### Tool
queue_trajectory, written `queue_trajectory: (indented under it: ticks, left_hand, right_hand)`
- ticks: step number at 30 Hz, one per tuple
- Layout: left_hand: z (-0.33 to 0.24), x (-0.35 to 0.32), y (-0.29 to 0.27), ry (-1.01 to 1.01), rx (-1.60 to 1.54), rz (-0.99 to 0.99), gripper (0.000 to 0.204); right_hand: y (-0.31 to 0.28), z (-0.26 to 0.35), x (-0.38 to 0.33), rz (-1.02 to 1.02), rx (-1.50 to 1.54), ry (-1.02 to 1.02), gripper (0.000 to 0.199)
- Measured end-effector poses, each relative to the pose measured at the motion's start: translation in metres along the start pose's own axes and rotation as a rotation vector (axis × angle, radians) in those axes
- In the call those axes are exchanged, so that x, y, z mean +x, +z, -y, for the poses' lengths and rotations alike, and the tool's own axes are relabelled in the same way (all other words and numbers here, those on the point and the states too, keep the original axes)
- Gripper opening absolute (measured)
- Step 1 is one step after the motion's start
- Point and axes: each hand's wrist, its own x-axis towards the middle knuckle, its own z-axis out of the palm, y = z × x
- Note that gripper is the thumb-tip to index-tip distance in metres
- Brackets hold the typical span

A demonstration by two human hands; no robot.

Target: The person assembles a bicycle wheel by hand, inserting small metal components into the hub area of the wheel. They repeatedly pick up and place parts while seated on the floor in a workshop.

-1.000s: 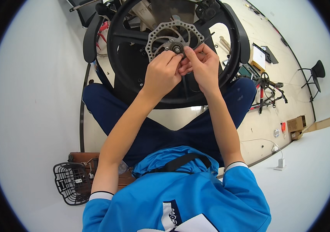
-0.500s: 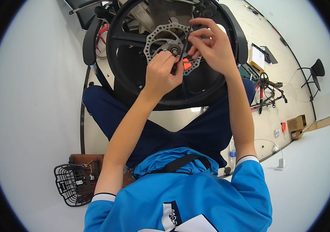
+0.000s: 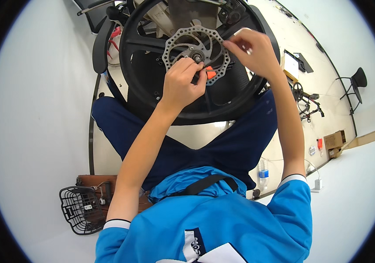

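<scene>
In front of me a black spoked wheel (image 3: pixel 128 65) lies flat, with a perforated metal brake disc (image 3: pixel 186 32) at its hub. My left hand (image 3: pixel 181 83) rests over the near side of the hub. Its thumb and fingers pinch a thin dark rod, like a hex key, against the disc's bolts; the rod's tip is hidden. Above the disc's right edge is my right hand (image 3: pixel 255 52), fingers bent and blurred by motion. Whether it touches the rod does not show. A small orange piece (image 3: pixel 210 72) sits beside the left fingertips.
Chair armrests (image 3: pixel 101 48) flank the wheel. On the floor to the right are a bicycle frame (image 3: pixel 306 103), a cardboard box (image 3: pixel 334 139) and a plastic bottle (image 3: pixel 263 173). A black wire basket (image 3: pixel 80 210) stands at lower left; a black chair (image 3: pixel 357 79) stands far right.
My right hand has moved right, away from the hub, and the rod no longer stands upright between both hands. My left hand has barely moved.
</scene>
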Motion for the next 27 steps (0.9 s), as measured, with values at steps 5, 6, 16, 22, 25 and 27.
queue_trajectory:
  ticks: [5,6,16,22,25,27]
  left_hand:
    - [-0.001,-0.001,0.000,-0.011,-0.005,0.007,0.014]
    - [-0.001,-0.001,0.000,-0.016,-0.005,0.014,0.015]
    - [-0.002,0.008,-0.028,-0.190,-0.070,0.213,0.022]
    - [-0.015,0.019,-0.063,-0.330,-0.157,0.420,0.017]
    - [-0.004,0.027,-0.068,-0.281,-0.115,0.507,0.019]
    - [-0.003,0.037,-0.072,-0.204,-0.053,0.622,0.018]
  right_hand:
    - [0.007,0.019,-0.076,-0.042,-0.021,0.147,0.011]
    - [0.016,0.023,-0.093,-0.021,-0.004,0.177,0.009]
    - [0.134,0.086,-0.105,0.023,0.950,0.565,0.014]
    - [0.156,0.097,-0.075,-0.043,1.164,0.596,0.016]
    - [0.157,0.096,-0.064,0.005,1.230,0.617,0.018]
    - [0.156,0.094,-0.061,0.049,1.259,0.620,0.020]
